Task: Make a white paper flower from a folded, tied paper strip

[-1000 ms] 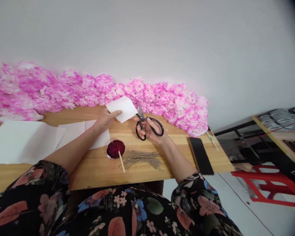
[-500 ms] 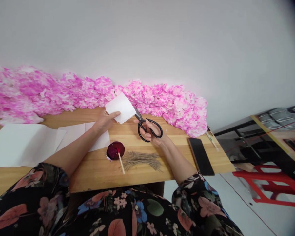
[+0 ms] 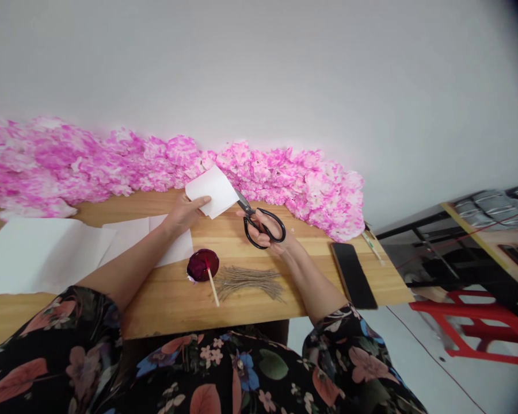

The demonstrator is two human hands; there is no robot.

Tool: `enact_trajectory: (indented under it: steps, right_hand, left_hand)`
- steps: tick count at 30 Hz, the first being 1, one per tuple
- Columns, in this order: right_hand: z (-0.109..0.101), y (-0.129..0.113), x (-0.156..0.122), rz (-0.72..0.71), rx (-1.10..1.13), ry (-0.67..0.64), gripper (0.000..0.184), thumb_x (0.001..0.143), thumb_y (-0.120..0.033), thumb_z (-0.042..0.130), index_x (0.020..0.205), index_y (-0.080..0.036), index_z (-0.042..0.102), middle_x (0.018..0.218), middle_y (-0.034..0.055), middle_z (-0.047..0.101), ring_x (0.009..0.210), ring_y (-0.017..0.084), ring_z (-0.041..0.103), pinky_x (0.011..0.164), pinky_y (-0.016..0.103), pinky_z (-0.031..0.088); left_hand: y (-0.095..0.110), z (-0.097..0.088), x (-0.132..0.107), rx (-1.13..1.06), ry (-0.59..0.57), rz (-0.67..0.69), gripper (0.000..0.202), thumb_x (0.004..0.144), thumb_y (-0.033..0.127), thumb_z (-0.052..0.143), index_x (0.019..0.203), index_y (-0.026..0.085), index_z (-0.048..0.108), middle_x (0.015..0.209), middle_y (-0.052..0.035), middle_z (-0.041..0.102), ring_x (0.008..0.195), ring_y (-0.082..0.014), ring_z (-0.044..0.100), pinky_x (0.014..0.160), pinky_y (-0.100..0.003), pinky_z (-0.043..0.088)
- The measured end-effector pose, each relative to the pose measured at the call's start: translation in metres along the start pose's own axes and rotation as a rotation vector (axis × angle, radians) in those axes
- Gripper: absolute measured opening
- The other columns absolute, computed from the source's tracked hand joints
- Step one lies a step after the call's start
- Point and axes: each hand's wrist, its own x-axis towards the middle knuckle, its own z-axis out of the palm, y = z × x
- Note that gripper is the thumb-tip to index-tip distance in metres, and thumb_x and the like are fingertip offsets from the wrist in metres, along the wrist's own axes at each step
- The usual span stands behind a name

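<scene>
Between thumb and fingers, my left hand (image 3: 188, 211) pinches a small stack of white paper (image 3: 211, 190) above the table. My right hand (image 3: 265, 230) grips black-handled scissors (image 3: 265, 225), fingers through the loops. The blades point up and left, at the right edge of the paper; whether they are parted there is hard to make out. Below the hands sit a dish of dark red liquid (image 3: 198, 265) with a thin wooden stick (image 3: 213, 286) leaning in it, and a bundle of thin brown twig-like strands (image 3: 250, 279).
Pink and white petal-like clusters (image 3: 129, 161) line the table's back along the wall. Larger white sheets (image 3: 47, 253) lie at the left. A black phone (image 3: 354, 276) rests at the right edge of the wooden table (image 3: 168, 313). A red stool (image 3: 479, 328) stands on the floor at right.
The scissor handles have drawn slightly closer together, with the right fingers shifting a little. The left hand and the paper stay almost in the same place.
</scene>
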Motion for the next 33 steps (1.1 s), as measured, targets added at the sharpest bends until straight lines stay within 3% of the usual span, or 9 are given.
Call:
enact_trajectory:
  steps: [4, 10, 13, 22, 28, 33]
  right_hand:
    - [-0.0029, 0.0027, -0.0013, -0.021, 0.003, -0.047, 0.060, 0.086, -0.065, 0.071, 0.123, -0.017, 0.069, 0.067, -0.0058, 0.048, 0.048, 0.005, 0.029, 0.039, 0.016, 0.019]
    - [-0.0038, 0.0057, -0.0014, -0.038, -0.018, -0.062, 0.060, 0.087, -0.064, 0.071, 0.124, -0.018, 0.067, 0.077, -0.0010, 0.055, 0.058, 0.009, 0.039, 0.044, 0.019, 0.030]
    - [-0.0032, 0.0071, -0.0005, -0.053, -0.014, -0.051, 0.059, 0.087, -0.065, 0.070, 0.123, -0.018, 0.067, 0.079, 0.0001, 0.057, 0.059, 0.009, 0.041, 0.044, 0.020, 0.032]
    - [0.0024, 0.0026, 0.0008, -0.057, -0.004, 0.037, 0.058, 0.082, -0.067, 0.073, 0.112, -0.018, 0.068, 0.067, -0.0051, 0.051, 0.048, 0.006, 0.031, 0.040, 0.019, 0.023]
    - [0.0016, 0.0019, 0.0009, -0.044, -0.029, 0.056, 0.059, 0.082, -0.066, 0.074, 0.113, -0.016, 0.068, 0.062, -0.0080, 0.046, 0.043, 0.004, 0.024, 0.036, 0.018, 0.017]
    - [-0.0025, 0.0040, 0.0018, -0.029, -0.063, 0.053, 0.062, 0.082, -0.069, 0.072, 0.115, -0.016, 0.068, 0.061, -0.0086, 0.044, 0.041, 0.003, 0.023, 0.035, 0.018, 0.016]
  left_hand:
    - [-0.0013, -0.0016, 0.0013, 0.029, 0.008, -0.011, 0.072, 0.054, 0.040, 0.097, 0.116, 0.014, 0.074, 0.106, -0.0146, 0.080, 0.090, -0.0303, 0.076, 0.069, -0.033, 0.062]
    - [-0.0028, -0.0012, -0.0007, 0.027, 0.006, -0.028, 0.053, 0.053, 0.040, 0.098, 0.093, 0.012, 0.076, 0.099, -0.0144, 0.080, 0.085, -0.0291, 0.076, 0.071, -0.034, 0.062]
    - [-0.0030, 0.0001, -0.0025, 0.040, -0.003, -0.011, 0.050, 0.054, 0.037, 0.098, 0.093, 0.013, 0.077, 0.097, -0.0121, 0.080, 0.083, -0.0263, 0.075, 0.070, -0.031, 0.061]
    - [-0.0045, 0.0010, -0.0020, 0.066, -0.016, 0.032, 0.060, 0.054, 0.037, 0.098, 0.106, 0.014, 0.076, 0.106, -0.0135, 0.079, 0.095, -0.0299, 0.075, 0.079, -0.035, 0.061]
    - [-0.0044, 0.0010, -0.0015, 0.069, -0.012, 0.038, 0.070, 0.054, 0.038, 0.099, 0.115, 0.015, 0.075, 0.110, -0.0130, 0.079, 0.096, -0.0279, 0.075, 0.078, -0.032, 0.061]
    - [-0.0051, -0.0060, 0.0000, 0.117, -0.037, 0.002, 0.060, 0.055, 0.041, 0.098, 0.103, 0.013, 0.076, 0.101, -0.0136, 0.080, 0.090, -0.0292, 0.075, 0.072, -0.033, 0.061]
